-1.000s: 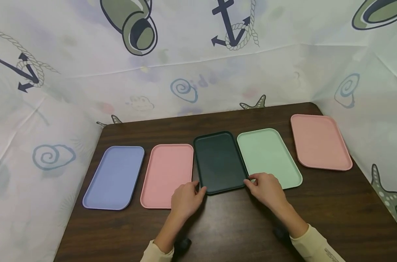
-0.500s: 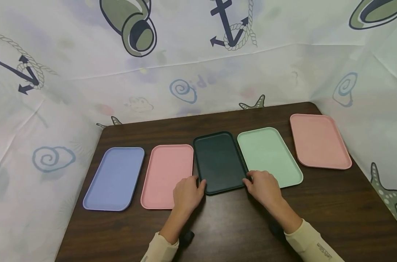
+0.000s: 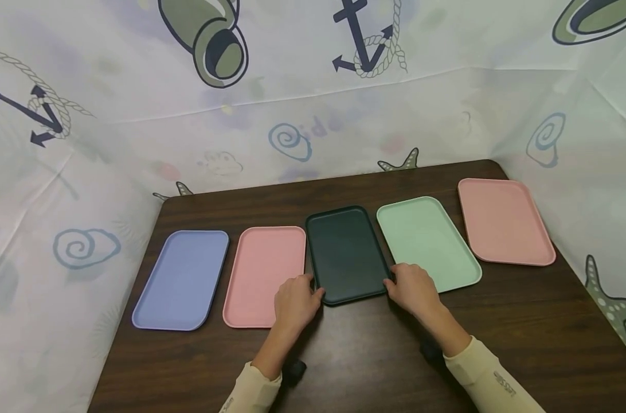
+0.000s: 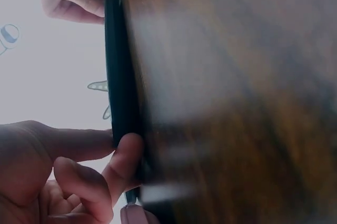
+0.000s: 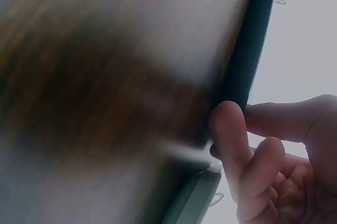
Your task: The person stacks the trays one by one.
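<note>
In the head view a dark green tray [image 3: 348, 255] lies mid-table between a pink tray [image 3: 263, 275] and a light green tray [image 3: 429, 244]. My left hand [image 3: 296, 301] pinches its near left corner, and my right hand [image 3: 412, 287] pinches its near right corner. In the left wrist view the thumb [image 4: 84, 144] and a curled finger [image 4: 125, 163] take the tray's edge from opposite sides. The right wrist view shows the same pinch, with the light green tray's edge [image 5: 195, 197] close to the fingertips. Part of the pink tray is hidden behind my left hand.
A blue tray [image 3: 181, 281] lies at the left of the brown wooden table [image 3: 359, 361], and a second pink tray [image 3: 506, 222] at the far right. White patterned cloth [image 3: 302, 97] stands behind the table and along its sides.
The light green tray has shifted slightly right and away, so the gap beside the dark green tray is wider. My right hand has moved slightly up; the left hand's fingers have shifted along the corner.
</note>
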A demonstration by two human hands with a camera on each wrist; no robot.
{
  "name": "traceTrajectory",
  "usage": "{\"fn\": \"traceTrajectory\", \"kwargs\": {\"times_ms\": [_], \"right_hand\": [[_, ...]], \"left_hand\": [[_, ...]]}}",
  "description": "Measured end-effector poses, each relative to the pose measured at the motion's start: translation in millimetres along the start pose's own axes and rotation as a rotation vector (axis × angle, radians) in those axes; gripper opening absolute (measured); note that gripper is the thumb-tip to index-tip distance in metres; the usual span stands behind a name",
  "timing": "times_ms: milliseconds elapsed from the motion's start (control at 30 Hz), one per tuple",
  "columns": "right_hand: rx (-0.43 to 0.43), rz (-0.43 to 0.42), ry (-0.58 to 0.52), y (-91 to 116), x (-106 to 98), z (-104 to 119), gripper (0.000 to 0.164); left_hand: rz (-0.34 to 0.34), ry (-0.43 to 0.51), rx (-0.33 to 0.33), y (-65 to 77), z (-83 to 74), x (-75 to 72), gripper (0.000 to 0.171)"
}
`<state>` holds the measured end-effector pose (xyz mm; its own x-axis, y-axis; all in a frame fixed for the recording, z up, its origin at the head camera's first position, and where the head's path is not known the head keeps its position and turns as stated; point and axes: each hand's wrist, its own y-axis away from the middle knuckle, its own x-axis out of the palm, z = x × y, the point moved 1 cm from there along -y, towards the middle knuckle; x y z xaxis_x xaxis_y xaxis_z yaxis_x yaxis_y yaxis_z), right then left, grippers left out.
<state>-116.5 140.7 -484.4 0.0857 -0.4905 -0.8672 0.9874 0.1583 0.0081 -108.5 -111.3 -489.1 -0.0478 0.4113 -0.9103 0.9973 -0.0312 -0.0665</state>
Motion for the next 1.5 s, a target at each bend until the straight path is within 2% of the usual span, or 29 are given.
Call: {"fn": "traceTrajectory", "kwargs": {"times_ms": [200,400,567,933,1200,1267,1367,1500], "right_hand": [[0.042,0.065,-0.075,4.9,-4.8,-0.6,0.030],[0.035,0.050,-0.101,5.3,-9.5,0.8,0.028],[0.020,0.030,-0.121,-0.9,-11.1,0.4,0.026],[0.032,0.035,-0.133,-19.6,-9.4,3.1,0.027],[0.052,0.063,-0.127,-25.2,-5.2,4.0,0.028],[0.055,0.062,-0.120,-25.5,-4.2,3.7,0.028],[0.055,0.057,-0.106,-25.5,-2.6,2.9,0.026],[0.056,0.051,-0.091,-26.1,-1.8,2.4,0.013]], "left_hand": [[0.033,0.046,0.010,3.9,2.6,-3.0,0.026],[0.016,0.063,0.025,1.9,3.8,-12.8,0.029],[0.029,0.063,0.033,-6.3,3.0,-15.5,0.027],[0.062,-0.003,0.069,-36.6,7.5,-13.9,0.009],[0.101,-0.006,0.038,-43.6,10.5,-11.1,0.008],[0.097,-0.007,0.028,-43.4,10.0,-10.8,0.009],[0.088,-0.006,0.016,-43.0,8.5,-10.2,0.021],[0.074,-0.004,0.017,-42.8,6.4,-9.5,0.031]]}}
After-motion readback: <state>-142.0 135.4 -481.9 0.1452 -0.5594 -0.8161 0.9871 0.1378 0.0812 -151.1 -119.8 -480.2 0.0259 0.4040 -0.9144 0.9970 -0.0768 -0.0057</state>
